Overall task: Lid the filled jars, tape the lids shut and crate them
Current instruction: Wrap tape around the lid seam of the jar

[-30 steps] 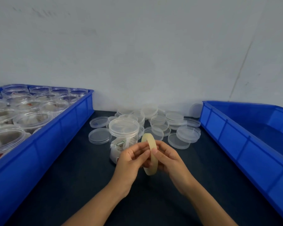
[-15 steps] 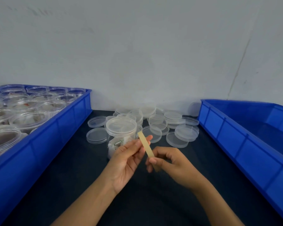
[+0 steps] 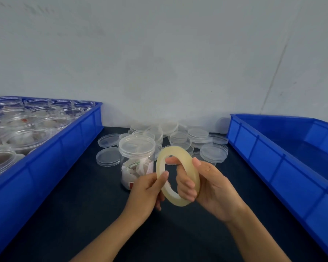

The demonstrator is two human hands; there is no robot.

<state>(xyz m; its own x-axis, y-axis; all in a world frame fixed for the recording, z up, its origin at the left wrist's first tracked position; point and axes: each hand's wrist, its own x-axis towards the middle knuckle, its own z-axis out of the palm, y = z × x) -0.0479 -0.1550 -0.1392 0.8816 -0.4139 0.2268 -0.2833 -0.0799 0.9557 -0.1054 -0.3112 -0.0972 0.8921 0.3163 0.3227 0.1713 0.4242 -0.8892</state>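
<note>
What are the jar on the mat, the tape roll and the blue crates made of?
Jar: clear glossy plastic, probably; its contents show through.
Tape roll: translucent yellowish adhesive film, seemingly wound on a pale core.
Blue crates: opaque moulded plastic, with ribbed walls and a slight sheen.

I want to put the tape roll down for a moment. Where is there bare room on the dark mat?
Bare mat lies left of the lidded jar, alongside the left crate, and in front of both hands. The right crate looks unfilled. Behind the jar it is crowded with loose lids.
</note>
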